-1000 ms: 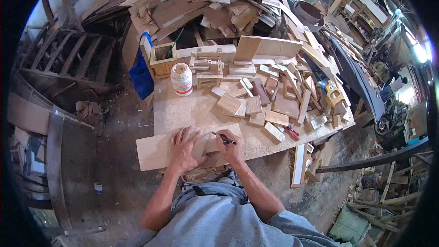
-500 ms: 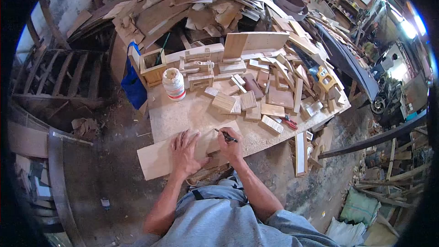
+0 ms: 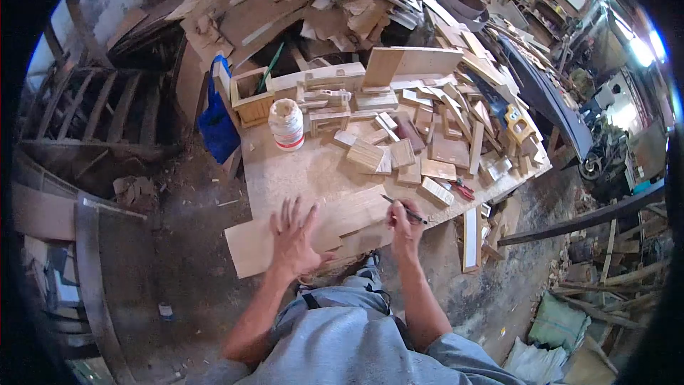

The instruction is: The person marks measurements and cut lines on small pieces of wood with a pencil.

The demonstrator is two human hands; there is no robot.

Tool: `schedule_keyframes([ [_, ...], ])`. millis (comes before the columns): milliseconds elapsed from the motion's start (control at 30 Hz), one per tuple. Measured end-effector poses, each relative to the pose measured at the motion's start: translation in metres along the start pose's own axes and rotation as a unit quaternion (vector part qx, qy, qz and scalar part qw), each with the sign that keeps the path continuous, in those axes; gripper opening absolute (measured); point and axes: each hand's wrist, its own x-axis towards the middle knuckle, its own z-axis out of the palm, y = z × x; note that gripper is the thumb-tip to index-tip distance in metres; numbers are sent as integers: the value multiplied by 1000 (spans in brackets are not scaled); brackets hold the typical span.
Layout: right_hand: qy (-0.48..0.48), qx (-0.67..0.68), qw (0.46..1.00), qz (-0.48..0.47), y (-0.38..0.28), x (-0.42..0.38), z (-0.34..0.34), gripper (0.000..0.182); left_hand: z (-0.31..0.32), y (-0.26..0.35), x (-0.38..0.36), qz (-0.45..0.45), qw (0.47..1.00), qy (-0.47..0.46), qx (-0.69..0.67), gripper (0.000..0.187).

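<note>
A long pale wooden board (image 3: 356, 208) lies slantwise along the front edge of the workbench, its left end sticking out past the bench corner. My left hand (image 3: 293, 239) is over its left half, palm down with the fingers spread. In my right hand (image 3: 405, 232), the fingers are closed around a dark, slim pen (image 3: 415, 217), its tip pointing up and left near the board's right end. Farther back on the bench stands an open white plastic jar (image 3: 287, 127) with a red-marked label and a crusted rim.
Many wood offcuts (image 3: 400, 155) are heaped at the bench's right side, with red-handled pliers (image 3: 463, 190) and a yellow-handled saw (image 3: 519, 125) among them. A wooden box (image 3: 251, 103) and a blue bag (image 3: 217, 128) are at the back left.
My right hand with the pen has moved right, off the board's face to beyond its right end. My left hand has shifted slightly, its fingers spreading wider.
</note>
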Motion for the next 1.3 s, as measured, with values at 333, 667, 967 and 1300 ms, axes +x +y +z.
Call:
schedule_keyframes([
  [333,26,50,997,49,-6,-4,-79,22,-20,-43,-16,-38,995,-88,-40,118],
  [667,-74,-17,997,22,5,-4,-19,14,-18,-42,-14,-52,993,-107,-18,118],
  [967,-203,-78,974,58,9,-17,-5,16,-16,-41,-16,-57,993,-102,-29,119],
  [1300,-371,-132,915,80,26,-22,24,20,-16,-38,-20,-55,994,-84,-41,120],
])
